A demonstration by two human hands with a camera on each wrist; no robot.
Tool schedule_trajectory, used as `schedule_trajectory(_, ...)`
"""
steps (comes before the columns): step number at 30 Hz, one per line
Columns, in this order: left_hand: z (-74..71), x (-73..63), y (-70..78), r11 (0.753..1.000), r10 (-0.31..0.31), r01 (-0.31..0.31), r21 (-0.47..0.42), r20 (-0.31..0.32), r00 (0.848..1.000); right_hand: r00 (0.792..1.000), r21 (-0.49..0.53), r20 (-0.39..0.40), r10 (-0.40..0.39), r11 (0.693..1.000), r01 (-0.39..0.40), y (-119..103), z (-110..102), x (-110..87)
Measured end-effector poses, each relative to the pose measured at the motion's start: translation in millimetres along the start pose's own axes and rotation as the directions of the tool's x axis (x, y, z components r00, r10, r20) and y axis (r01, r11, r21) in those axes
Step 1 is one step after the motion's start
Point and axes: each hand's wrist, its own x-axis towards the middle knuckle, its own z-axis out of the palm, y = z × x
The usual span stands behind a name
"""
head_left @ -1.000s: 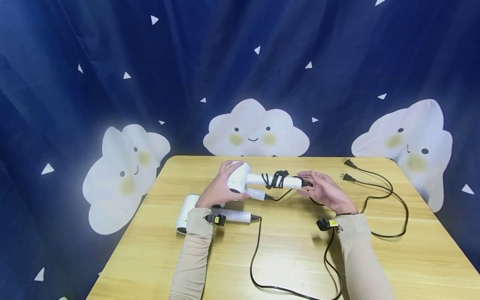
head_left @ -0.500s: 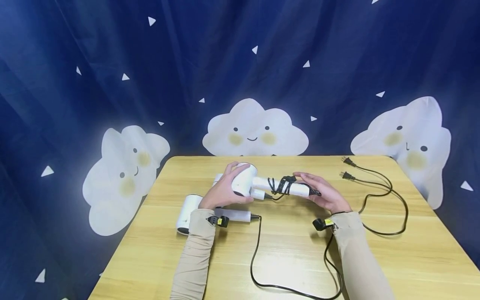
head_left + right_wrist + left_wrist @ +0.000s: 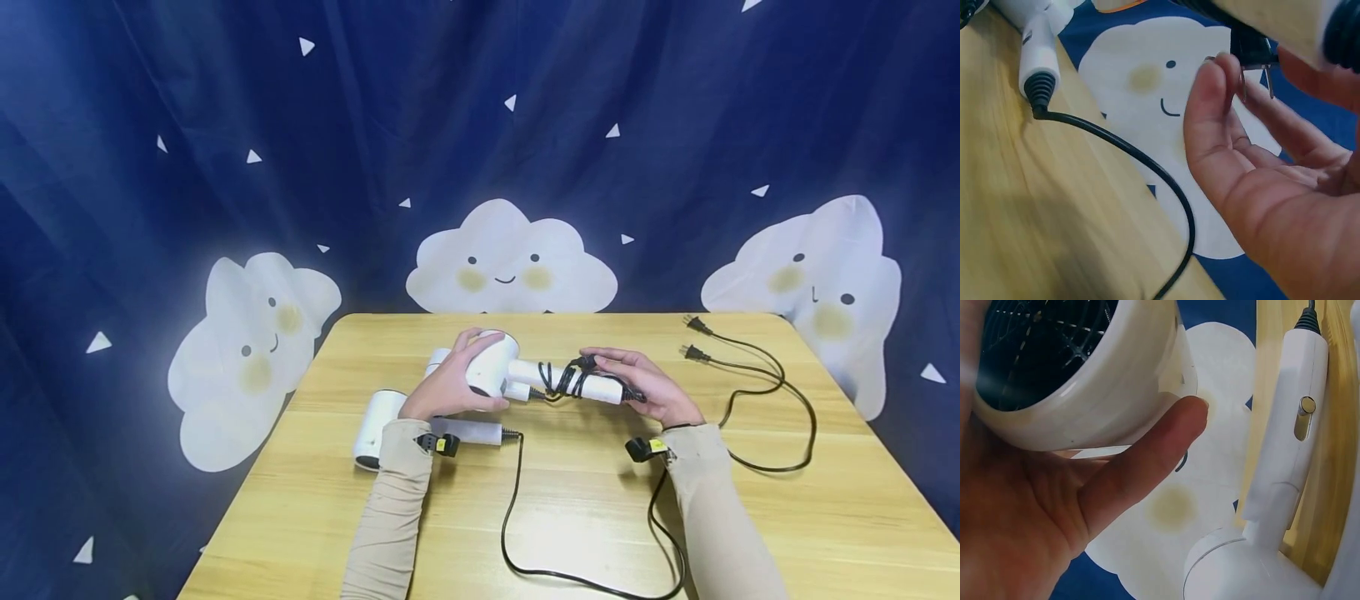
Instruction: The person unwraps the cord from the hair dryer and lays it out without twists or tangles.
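Observation:
A white hair dryer is held above the table, its round head (image 3: pixel 491 367) gripped by my left hand (image 3: pixel 442 387); in the left wrist view the thumb lies along the head (image 3: pixel 1104 394). Its black cord (image 3: pixel 562 382) is wound around the handle. My right hand (image 3: pixel 648 387) is at the handle's end, with its fingertips around the black plug (image 3: pixel 587 362). In the right wrist view the plug's two metal prongs (image 3: pixel 1266 81) point down between the fingers, partly hidden by the handle.
A second white hair dryer (image 3: pixel 378 425) lies on the wooden table (image 3: pixel 585 508) near the left forearm. A third (image 3: pixel 517 391) lies behind the held one. Black cords (image 3: pixel 517 500) loop across the table, and two plugs (image 3: pixel 697 353) lie at the right. A blue cloud-print curtain (image 3: pixel 480 125) hangs behind.
The held hair dryer has moved to the right and slightly lower with my left hand. My right hand has come in from the handle's end, its fingers now at the plug.

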Motion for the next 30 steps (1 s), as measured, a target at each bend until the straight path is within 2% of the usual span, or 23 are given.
schedule_trajectory(6, -0.3, -0.2, -0.6, 1.000, -0.003, 0.003, 0.009, 0.015, 1.000, 0.995, -0.193, -0.077, -0.065, 0.980, 0.049, -8.5, 4.1, -2.1)
schedule_trajectory(15, 0.6, -0.8, -0.5, 0.999, -0.033, 0.032, 0.015, 0.008, 0.999, 0.975, -0.279, -0.174, -0.139, 0.956, 0.087, -32.3, 18.7, -10.9)
schedule_trajectory(18, 0.9, -0.7, -0.7, 0.999, -0.035, 0.035, 0.019, 0.006, 0.999, 0.964, -0.347, -0.207, -0.170, 0.933, 0.090, -40.4, 24.0, -14.1)
schedule_trajectory(22, 1.0, -0.6, -1.4, 0.998, -0.049, 0.049, 0.030, -0.011, 0.999, 0.942, -0.452, -0.237, -0.239, 0.885, 0.111, -48.7, 32.3, -18.1)
schedule_trajectory(27, 1.0, -0.6, -2.0, 0.996, -0.079, 0.080, 0.026, -0.037, 0.996, 0.923, -0.535, -0.228, -0.310, 0.832, 0.147, -57.0, 44.4, -24.8)
schedule_trajectory(30, 0.7, 0.0, -1.5, 0.995, -0.093, 0.094, 0.022, -0.055, 0.994, 0.922, -0.566, -0.211, -0.324, 0.810, 0.155, -62.0, 50.5, -30.2)
